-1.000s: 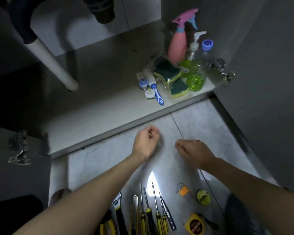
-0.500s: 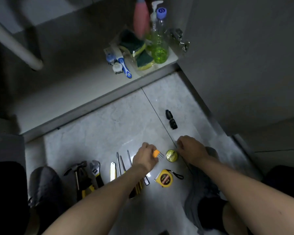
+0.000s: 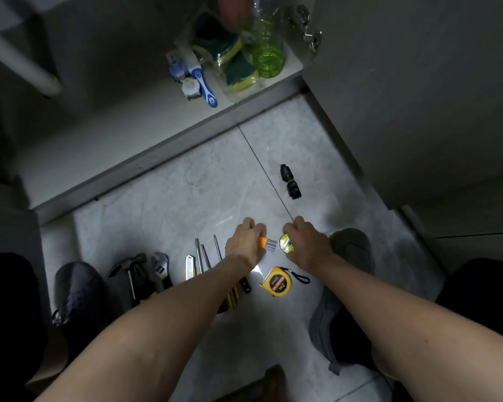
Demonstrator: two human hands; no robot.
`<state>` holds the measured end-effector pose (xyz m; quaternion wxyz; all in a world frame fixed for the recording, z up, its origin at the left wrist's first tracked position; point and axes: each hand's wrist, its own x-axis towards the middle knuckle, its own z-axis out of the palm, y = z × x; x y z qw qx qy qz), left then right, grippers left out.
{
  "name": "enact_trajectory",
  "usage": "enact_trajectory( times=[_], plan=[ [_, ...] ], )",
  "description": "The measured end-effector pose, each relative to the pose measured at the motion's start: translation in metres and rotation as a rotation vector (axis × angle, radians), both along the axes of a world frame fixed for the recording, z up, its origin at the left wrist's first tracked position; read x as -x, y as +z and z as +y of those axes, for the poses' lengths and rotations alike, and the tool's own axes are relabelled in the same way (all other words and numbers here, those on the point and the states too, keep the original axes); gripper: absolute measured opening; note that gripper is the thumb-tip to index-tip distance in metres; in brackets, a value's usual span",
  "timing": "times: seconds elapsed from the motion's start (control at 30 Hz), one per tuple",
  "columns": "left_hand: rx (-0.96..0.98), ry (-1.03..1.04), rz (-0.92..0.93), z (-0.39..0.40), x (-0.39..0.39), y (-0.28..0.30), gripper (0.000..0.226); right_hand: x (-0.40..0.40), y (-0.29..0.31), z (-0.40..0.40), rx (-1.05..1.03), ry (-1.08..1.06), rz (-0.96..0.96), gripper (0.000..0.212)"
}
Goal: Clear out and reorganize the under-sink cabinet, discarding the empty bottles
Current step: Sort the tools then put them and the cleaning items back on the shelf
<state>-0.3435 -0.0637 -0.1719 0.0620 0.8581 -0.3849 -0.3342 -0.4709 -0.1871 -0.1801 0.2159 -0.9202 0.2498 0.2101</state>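
While crouched at the open cabinet, left hand pinches orange bit holder, fingers curled round the orange end, metal bits pointing right toward the right hand. Right hand fingers curled over small yellow-green disc, holding or just covering it: cannot tell.

Risks, as judgement: bits could slip out of holder and scatter over the tile if tipped; dim light could hide loose black piece lying apart up the floor; could get left behind. Sorting tools could also delay bottle check.

Task's thing: green bottle stands at cabinet's front right corner, beside sponges, long axis upright, top toward frame edge and cut off; empty or not, cannot tell. Brush lies flat just left, long axis toward cabinet front. Tape measure and screwdrivers near hands on floor.
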Motion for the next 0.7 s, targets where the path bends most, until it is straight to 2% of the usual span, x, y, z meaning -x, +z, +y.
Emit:
enact_trajectory(
  times=[0.2,0.33,0.43,0.53,0.6,0.7],
  plan=[
    [0.004,0.031,0.05,0.018,-0.01,-0.001,0.018,-0.005,-0.002,-0.002,-0.001,0.04,-0.026,0.041],
    [0.051,0.153,0.131,0.037,-0.015,0.0,0.013,-0.002,-0.003,0.0,0.032,0.097,-0.089,0.05],
    [0.084,0.23,0.203,0.056,-0.017,0.001,0.019,0.001,0.001,0.003,0.086,0.205,-0.131,0.047],
    [0.104,0.304,0.251,0.074,-0.018,0.003,0.022,0.001,0.008,0.008,0.151,0.444,-0.225,0.036],
    [0.093,0.36,0.268,0.083,-0.019,0.005,0.014,0.002,0.013,0.017,0.101,0.6,-0.186,0.035],
    [0.083,0.436,0.263,0.094,-0.021,0.007,0.006,0.003,0.014,0.041,0.108,0.628,0.013,0.057]
  ],
)
